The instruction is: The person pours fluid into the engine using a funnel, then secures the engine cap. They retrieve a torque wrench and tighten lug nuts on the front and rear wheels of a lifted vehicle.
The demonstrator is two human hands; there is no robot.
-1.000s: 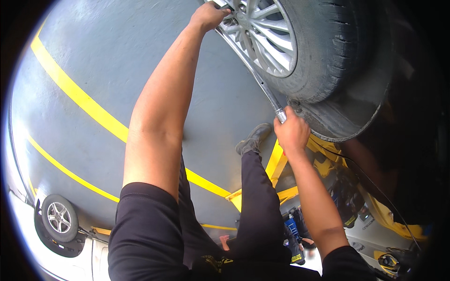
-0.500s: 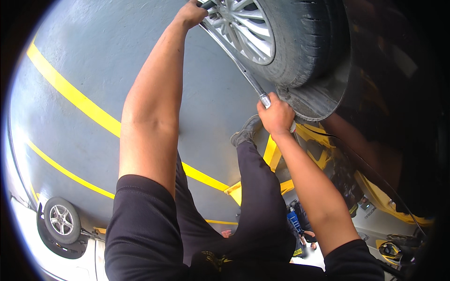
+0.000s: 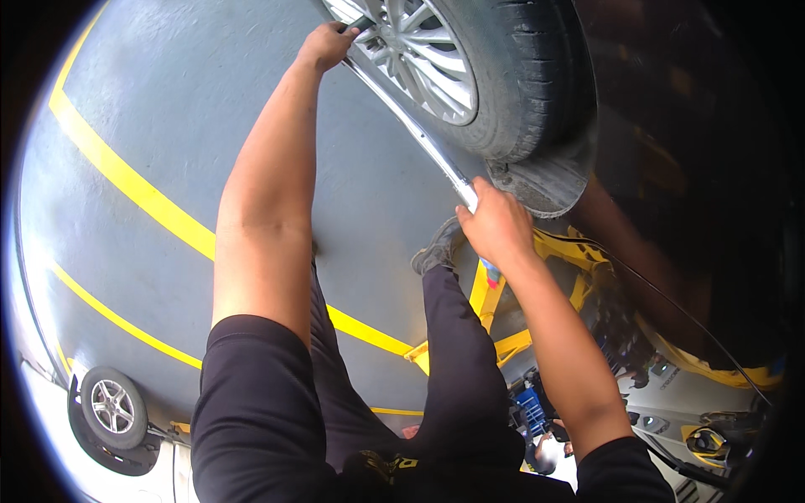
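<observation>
A long chrome torque wrench point(image 3: 419, 137) slants from the wheel at the top down to my right hand. My right hand point(image 3: 501, 225) is closed around its handle, and a blue and red end pokes out below the fist. At the wrench's far end, my left hand point(image 3: 329, 46) grips the dark head piece by the wheel's hub. The silver multi-spoke wheel point(image 3: 436, 63) carries a black tyre point(image 3: 511, 84) and sits on a dark car. My left fingers partly hide how the tool meets the wheel nuts.
A dark car body point(image 3: 671, 168) fills the right side, with a mudflap point(image 3: 541, 186) behind the tyre. Yellow lift arms point(image 3: 486, 298) stand beside my foot point(image 3: 438, 247). Yellow lines point(image 3: 142, 189) cross the grey floor. A white vehicle's spare wheel point(image 3: 113, 407) shows lower left; people are at lower right.
My right hand has come slightly nearer to me with the wrench handle, and the handle's coloured end now shows. Both hands keep their hold. The whole view has shifted a little.
</observation>
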